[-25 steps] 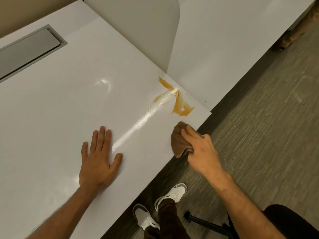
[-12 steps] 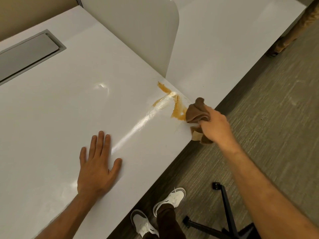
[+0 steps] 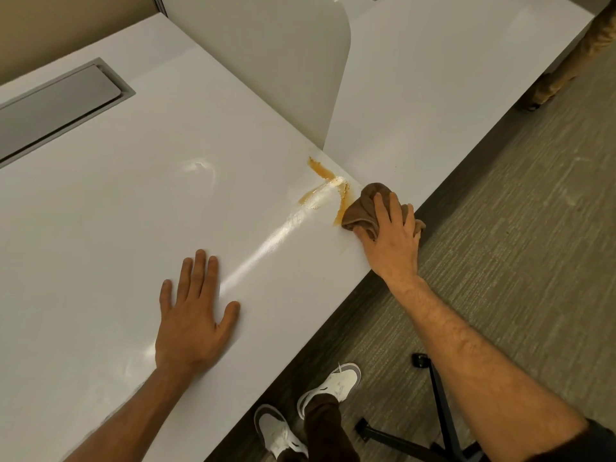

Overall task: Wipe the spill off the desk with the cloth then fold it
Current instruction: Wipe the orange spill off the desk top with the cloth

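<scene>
An orange-brown spill (image 3: 325, 181) streaks the white desk (image 3: 133, 211) near its right front corner. A crumpled brown cloth (image 3: 361, 208) lies on the desk at the spill's right end, touching the lower streak. My right hand (image 3: 390, 235) presses down on the cloth, fingers spread over it, and hides part of it. My left hand (image 3: 193, 321) lies flat on the desk with fingers apart, well to the left of the spill, holding nothing.
A white divider panel (image 3: 283, 61) stands behind the spill, with a second desk (image 3: 433, 78) beyond it. A grey cable hatch (image 3: 56, 105) is set in the desk at far left. Below the desk edge are carpet, my shoes (image 3: 330, 388) and a chair base (image 3: 440, 415).
My right hand has carried the cloth from the desk's front edge up to the spill and lowered it onto the desk. The left hand has stayed flat.
</scene>
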Demonstrator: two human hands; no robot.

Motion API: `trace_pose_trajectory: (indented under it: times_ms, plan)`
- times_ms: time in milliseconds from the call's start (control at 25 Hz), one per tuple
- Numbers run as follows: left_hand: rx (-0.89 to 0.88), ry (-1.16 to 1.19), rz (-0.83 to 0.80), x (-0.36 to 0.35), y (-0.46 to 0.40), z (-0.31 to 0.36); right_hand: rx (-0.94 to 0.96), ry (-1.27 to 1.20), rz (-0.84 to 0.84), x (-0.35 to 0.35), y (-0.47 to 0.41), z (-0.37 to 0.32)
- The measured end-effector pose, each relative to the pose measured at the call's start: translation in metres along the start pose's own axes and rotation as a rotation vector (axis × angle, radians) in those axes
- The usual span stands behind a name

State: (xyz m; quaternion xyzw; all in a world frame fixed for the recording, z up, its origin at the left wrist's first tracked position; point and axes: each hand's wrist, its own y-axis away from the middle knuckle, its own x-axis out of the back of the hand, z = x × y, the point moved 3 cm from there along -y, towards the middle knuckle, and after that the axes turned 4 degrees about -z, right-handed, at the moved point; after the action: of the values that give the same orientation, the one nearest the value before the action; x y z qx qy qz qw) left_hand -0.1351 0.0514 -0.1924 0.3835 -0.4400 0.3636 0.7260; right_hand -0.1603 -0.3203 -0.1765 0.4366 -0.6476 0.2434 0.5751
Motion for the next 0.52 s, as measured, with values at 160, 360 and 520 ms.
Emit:
trace_pose_trajectory:
  times_ms: [160, 360, 520]
  plan:
    - [-0.004, -0.011, 0.008, 0.0, 0.0, -0.001, 0.091, 0.022, 0.042, -0.001, 0.015, 0.001]
    - [-0.007, -0.016, 0.015, -0.002, 0.0, -0.002, 0.143, 0.051, 0.046, -0.015, 0.049, -0.016]
    - [-0.01, -0.014, 0.022, -0.004, 0.0, -0.003, 0.171, 0.059, 0.038, -0.027, 0.074, -0.034]
